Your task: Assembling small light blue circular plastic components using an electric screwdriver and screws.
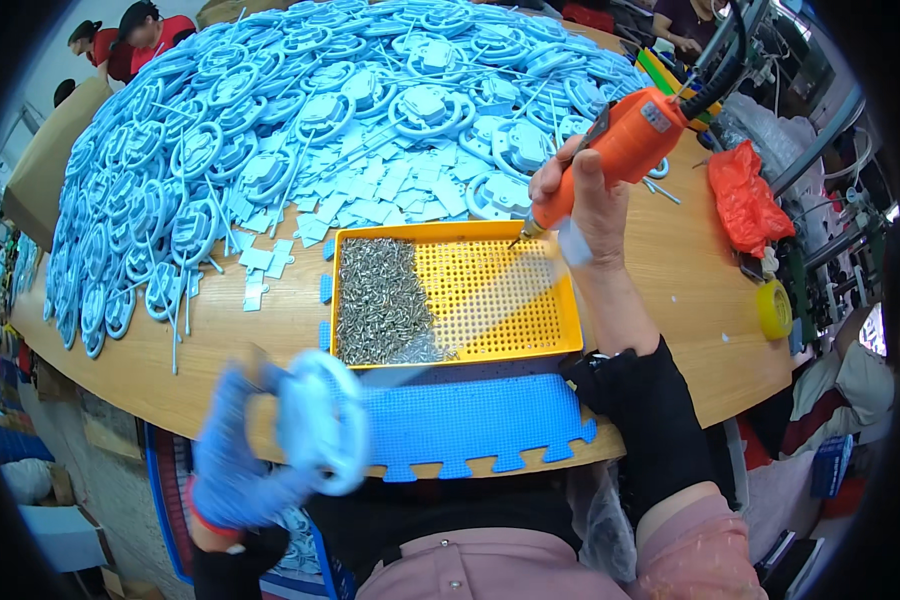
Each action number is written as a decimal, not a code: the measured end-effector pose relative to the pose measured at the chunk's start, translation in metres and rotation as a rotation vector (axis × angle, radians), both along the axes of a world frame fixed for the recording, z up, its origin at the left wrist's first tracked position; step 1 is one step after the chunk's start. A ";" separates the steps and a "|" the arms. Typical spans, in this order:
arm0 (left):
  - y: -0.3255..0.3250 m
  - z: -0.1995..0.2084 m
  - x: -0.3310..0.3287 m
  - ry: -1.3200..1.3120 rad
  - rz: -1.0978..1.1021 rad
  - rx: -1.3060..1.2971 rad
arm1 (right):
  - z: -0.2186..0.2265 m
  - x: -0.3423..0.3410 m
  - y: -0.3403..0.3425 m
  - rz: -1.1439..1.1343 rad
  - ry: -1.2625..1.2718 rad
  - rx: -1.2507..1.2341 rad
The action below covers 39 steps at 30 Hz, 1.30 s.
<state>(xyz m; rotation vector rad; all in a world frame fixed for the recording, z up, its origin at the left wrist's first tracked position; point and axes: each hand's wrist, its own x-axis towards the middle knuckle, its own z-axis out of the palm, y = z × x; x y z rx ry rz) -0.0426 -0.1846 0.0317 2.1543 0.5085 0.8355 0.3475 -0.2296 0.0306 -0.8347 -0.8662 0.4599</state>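
Note:
My left hand [232,455], in a blue glove, is closed on a light blue plastic steering-wheel-shaped part [355,440] at the table's front edge. Both are smeared by motion. In my right hand [602,220] is an orange electric screwdriver [620,150], its bit pointing down and left over the yellow tray [510,357]. Loose silver screws [378,300] fill the left side of that perforated tray. A whitish band slants across the tray, too blurred to make out.
Similar light blue parts [425,110] heap up over the far and left table, with small flat light blue pieces [370,190] before them. A blue foam mat [460,420] lies in front. Yellow tape [773,309] and a red plastic bag [745,195] are at right. Other people [155,35] are beyond.

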 end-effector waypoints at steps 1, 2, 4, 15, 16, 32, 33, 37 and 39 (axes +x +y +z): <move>-0.018 -0.006 0.001 -0.011 -0.070 0.090 | 0.002 -0.001 0.001 0.007 -0.005 0.000; -0.029 -0.002 0.013 0.133 -0.129 0.153 | -0.004 0.000 0.002 0.013 -0.013 -0.003; -0.043 0.002 0.037 0.324 -0.224 0.262 | -0.007 0.000 0.004 0.017 -0.018 -0.021; -0.051 -0.040 0.092 0.114 -0.186 0.203 | 0.074 -0.068 -0.065 0.121 -0.043 0.070; -0.051 -0.042 0.089 0.120 -0.164 0.147 | 0.068 -0.088 -0.071 0.155 -0.078 -0.001; -0.052 -0.054 0.085 0.127 -0.153 0.072 | 0.027 -0.170 -0.083 0.377 -0.128 -0.231; -0.052 -0.056 0.085 0.123 -0.147 0.082 | 0.027 -0.173 -0.083 0.376 -0.127 -0.236; -0.050 -0.065 0.091 0.085 -0.180 0.024 | 0.028 -0.174 -0.081 0.330 -0.205 -0.289; -0.049 -0.062 0.094 0.079 -0.221 0.023 | 0.033 -0.173 -0.082 0.322 -0.247 -0.303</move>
